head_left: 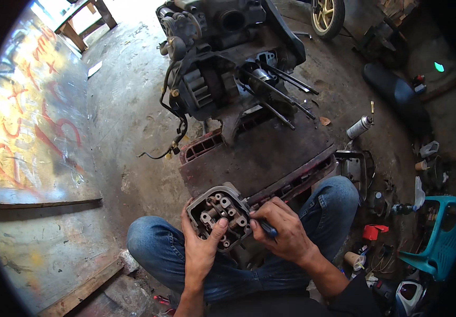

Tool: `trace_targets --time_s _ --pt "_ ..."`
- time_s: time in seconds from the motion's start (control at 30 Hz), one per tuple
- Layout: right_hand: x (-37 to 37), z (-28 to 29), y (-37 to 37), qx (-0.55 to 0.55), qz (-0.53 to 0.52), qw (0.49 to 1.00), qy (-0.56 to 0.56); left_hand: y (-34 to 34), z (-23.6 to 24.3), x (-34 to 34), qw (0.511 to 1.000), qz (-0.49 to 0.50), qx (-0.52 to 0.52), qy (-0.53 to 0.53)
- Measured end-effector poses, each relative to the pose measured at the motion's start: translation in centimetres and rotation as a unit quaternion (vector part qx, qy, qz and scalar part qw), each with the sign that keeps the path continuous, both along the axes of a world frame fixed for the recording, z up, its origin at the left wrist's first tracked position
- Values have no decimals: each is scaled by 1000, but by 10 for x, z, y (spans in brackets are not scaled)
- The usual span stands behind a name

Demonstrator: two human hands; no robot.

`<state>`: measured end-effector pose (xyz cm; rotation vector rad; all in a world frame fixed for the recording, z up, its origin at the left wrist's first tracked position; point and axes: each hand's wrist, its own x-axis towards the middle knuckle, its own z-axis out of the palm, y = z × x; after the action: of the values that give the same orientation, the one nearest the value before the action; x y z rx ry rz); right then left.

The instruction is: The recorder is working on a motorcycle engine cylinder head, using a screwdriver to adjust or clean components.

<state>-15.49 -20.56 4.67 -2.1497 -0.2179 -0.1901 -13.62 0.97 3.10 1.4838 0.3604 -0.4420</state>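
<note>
A metal engine cylinder head [231, 202], its rocker parts facing up, rests between my knees at the near edge of a dark overturned crate. My left hand [201, 251] grips its left side, with the thumb over the inner parts. My right hand [286, 232] is closed around a small tool with a dark blue handle [268, 229], held against the right rim of the cylinder head. The tool's tip is hidden, so I cannot tell its exact kind.
Ahead, a greasy engine [201, 87] with long protruding studs [286, 100] sits on the crate [259, 156]. To the right are a spray can [359, 127], a black motorcycle seat [397, 95], a teal plastic stool [439, 238] and a red box [374, 231]. A painted board [38, 116] stands left.
</note>
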Motion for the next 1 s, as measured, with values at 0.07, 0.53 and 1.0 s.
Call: trace_targets --time_s 0.07,0.53,1.0 --pt "-1 8 -3 -11 3 1000 0 -3 3 -3 996 -6 76 -42" --pt "-23 -6 -19 50 -59 997 -25 -13 24 42 962 -131 195 -142" --pt "-10 -2 -22 51 -35 998 -3 -11 12 39 942 -150 216 -206"
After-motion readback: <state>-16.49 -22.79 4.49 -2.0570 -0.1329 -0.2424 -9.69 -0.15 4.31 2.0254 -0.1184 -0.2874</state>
